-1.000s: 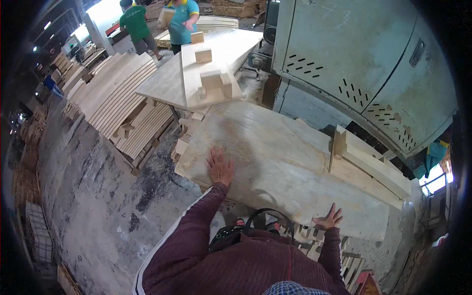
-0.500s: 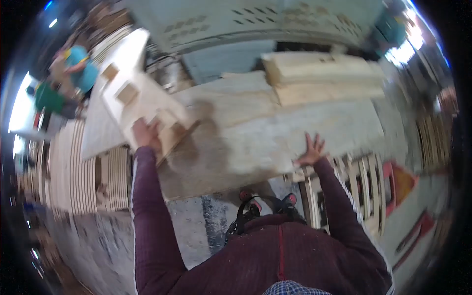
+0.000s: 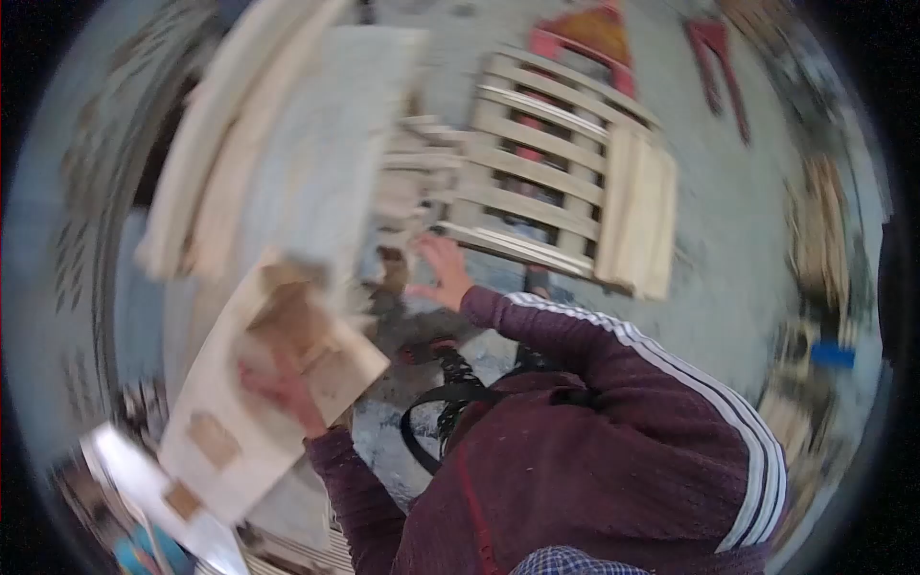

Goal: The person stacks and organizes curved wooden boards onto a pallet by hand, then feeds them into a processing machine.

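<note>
My left hand (image 3: 283, 385), smeared by motion, is on a pale wooden panel (image 3: 235, 383) with square cutouts or darker patches. It appears to grip the panel, though its exact finger positions are blurred. One corner of this panel juts beyond the worktable's near edge, close to my body. My right hand (image 3: 443, 272) hovers with fingers apart, holding nothing. It is beside a slatted wooden frame (image 3: 551, 182) low on my right.
Long pale boards (image 3: 235, 125) lie along the worktable (image 3: 321, 163). Beyond the slatted frame are a red object (image 3: 585, 43) and a red two-legged tool (image 3: 714, 72) on the floor. Wooden pieces (image 3: 815, 240) are stacked at far right. Part of a person in blue (image 3: 149, 551) shows lower left.
My view has swung to the right. The panel under my left hand has come nearer my body, past the table edge. My right hand has left the table and is beside the slatted frame.
</note>
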Demonstrator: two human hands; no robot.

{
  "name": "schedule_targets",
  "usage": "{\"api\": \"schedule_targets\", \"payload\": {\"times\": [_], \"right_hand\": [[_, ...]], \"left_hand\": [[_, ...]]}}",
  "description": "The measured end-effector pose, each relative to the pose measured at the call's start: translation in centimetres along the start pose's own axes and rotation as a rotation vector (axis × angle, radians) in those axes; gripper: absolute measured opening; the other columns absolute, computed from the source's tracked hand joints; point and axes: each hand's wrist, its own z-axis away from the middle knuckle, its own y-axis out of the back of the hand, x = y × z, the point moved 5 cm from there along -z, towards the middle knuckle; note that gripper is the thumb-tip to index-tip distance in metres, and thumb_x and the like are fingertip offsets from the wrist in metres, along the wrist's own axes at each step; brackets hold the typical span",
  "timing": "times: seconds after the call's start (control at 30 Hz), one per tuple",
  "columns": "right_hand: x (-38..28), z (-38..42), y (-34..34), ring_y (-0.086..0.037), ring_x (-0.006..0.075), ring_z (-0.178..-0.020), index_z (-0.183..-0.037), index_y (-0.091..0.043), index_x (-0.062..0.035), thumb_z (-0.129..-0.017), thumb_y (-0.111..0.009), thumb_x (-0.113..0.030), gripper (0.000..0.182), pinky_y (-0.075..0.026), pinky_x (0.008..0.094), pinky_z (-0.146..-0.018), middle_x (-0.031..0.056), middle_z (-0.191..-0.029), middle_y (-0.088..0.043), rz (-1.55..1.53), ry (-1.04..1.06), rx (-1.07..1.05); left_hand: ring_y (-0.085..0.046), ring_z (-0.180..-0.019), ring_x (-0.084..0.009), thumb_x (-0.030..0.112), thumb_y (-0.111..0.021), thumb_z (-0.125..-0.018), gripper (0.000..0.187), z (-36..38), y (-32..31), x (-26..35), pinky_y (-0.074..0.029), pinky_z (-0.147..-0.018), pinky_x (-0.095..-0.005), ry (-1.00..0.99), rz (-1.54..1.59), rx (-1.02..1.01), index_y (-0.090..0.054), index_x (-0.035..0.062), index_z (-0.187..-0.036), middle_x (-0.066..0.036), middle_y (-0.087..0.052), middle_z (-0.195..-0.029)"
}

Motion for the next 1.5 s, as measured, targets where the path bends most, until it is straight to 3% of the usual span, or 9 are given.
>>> {"api": "schedule_targets", "payload": {"times": [0.23,0.3,0.6,0.7,0.83,1.17,1.37,1.47,1.5], "right_hand": [[27.0,15.4,11.0,-0.035,0.0401,-0.127,-0.137,-0.038,-0.0126,-0.065,-0.08,-0.033,0.086,-0.032,0.0489,-0.104,0.0186,-0.139,-0.038,0.236,-0.675,-0.09],[35.5,19.3,15.1,-0.035,0.039,-0.127,-0.137,-0.037,-0.0113,-0.063,-0.082,-0.031,0.089,-0.034,0.047,-0.104,0.02,-0.138,-0.037,0.289,-0.85,-0.011],[69.4,23.6,26.0,-0.034,0.0394,-0.13,-0.141,-0.03,-0.007,-0.061,-0.083,-0.017,0.096,-0.037,0.0451,-0.105,0.0203,-0.142,-0.034,0.442,-1.162,0.22],[76.3,23.7,30.2,-0.036,0.0367,-0.127,-0.144,-0.027,-0.0088,-0.066,-0.079,-0.03,0.096,-0.035,0.0454,-0.104,0.0176,-0.143,-0.034,0.676,-1.067,0.346],[83.7,28.2,32.8,-0.035,0.0389,-0.127,-0.143,-0.03,-0.0104,-0.062,-0.08,-0.052,0.104,-0.033,0.0467,-0.104,0.0184,-0.137,-0.038,0.476,-1.422,0.373],[80.8,25.2,30.4,-0.037,0.0392,-0.126,-0.144,-0.026,-0.0131,-0.06,-0.083,-0.05,0.108,-0.034,0.0533,-0.1,0.0182,-0.138,-0.038,0.439,-1.533,0.521],[74.3,26.3,31.4,-0.036,0.0386,-0.128,-0.139,-0.028,-0.0088,-0.053,-0.088,-0.032,0.108,-0.034,0.0591,-0.1,0.0199,-0.135,-0.041,0.413,-1.644,0.34],[68.4,31.3,30.2,-0.037,0.0377,-0.125,-0.137,-0.026,0.0066,-0.053,-0.086,-0.023,0.108,-0.03,0.042,-0.109,0.024,-0.133,-0.038,0.177,-1.306,0.493],[64.8,31.2,30.7,-0.036,0.0326,-0.126,-0.138,-0.026,0.0059,-0.052,-0.085,-0.013,0.106,-0.029,0.0406,-0.11,0.0202,-0.132,-0.038,-0.242,-1.32,0.681]], "left_hand": [[-0.047,-0.118,-0.0313,0.031,-0.066,-0.087,0.065,-4.8,-11.0,13.2,-0.04,-0.099,-0.0416,0.039,-0.015,-0.368,-0.04,-0.0112,-0.128,-0.027,-0.044,-0.133],[-0.046,-0.119,-0.0316,0.031,-0.063,-0.089,0.063,-5.5,-12.7,15.1,-0.037,-0.102,-0.0413,-0.061,-0.273,-0.233,-0.04,-0.011,-0.129,-0.027,-0.043,-0.134],[-0.04,-0.123,-0.0315,0.033,-0.058,-0.091,0.06,-4.6,-21.3,20.9,-0.032,-0.105,-0.041,-0.184,-0.668,-0.337,-0.04,-0.0076,-0.132,-0.026,-0.038,-0.137],[-0.038,-0.125,-0.0315,0.033,-0.057,-0.092,0.059,-4.0,-25.1,22.9,-0.03,-0.106,-0.0408,-0.221,-0.741,-0.381,-0.04,-0.0065,-0.132,-0.025,-0.037,-0.139],[-0.036,-0.127,-0.0315,0.034,-0.054,-0.092,0.058,-3.2,-28.4,24.3,-0.028,-0.107,-0.0407,-0.239,-0.81,-0.424,-0.04,-0.005,-0.134,-0.024,-0.035,-0.14],[-0.029,-0.132,-0.0314,0.035,-0.049,-0.094,0.056,-3.9,-30.4,25.5,-0.022,-0.11,-0.0403,-0.254,-0.857,-0.489,-0.04,-0.0012,-0.136,-0.023,-0.029,-0.144],[-0.025,-0.135,-0.0314,0.036,-0.046,-0.096,0.055,-6.8,-24.6,23.5,-0.019,-0.112,-0.04,-0.202,-0.805,-0.524,-0.04,0.0011,-0.138,-0.022,-0.026,-0.147],[-0.023,-0.136,-0.0313,0.037,-0.044,-0.096,0.055,-9.2,-18.6,20.4,-0.017,-0.113,-0.0399,-0.152,-0.715,-0.573,-0.04,0.0023,-0.138,-0.021,-0.024,-0.148],[-0.023,-0.137,-0.0313,0.037,-0.044,-0.096,0.055,-9.3,-16.6,18.9,-0.016,-0.113,-0.0398,-0.133,-0.665,-0.59,-0.04,0.0026,-0.139,-0.021,-0.024,-0.148]]}}
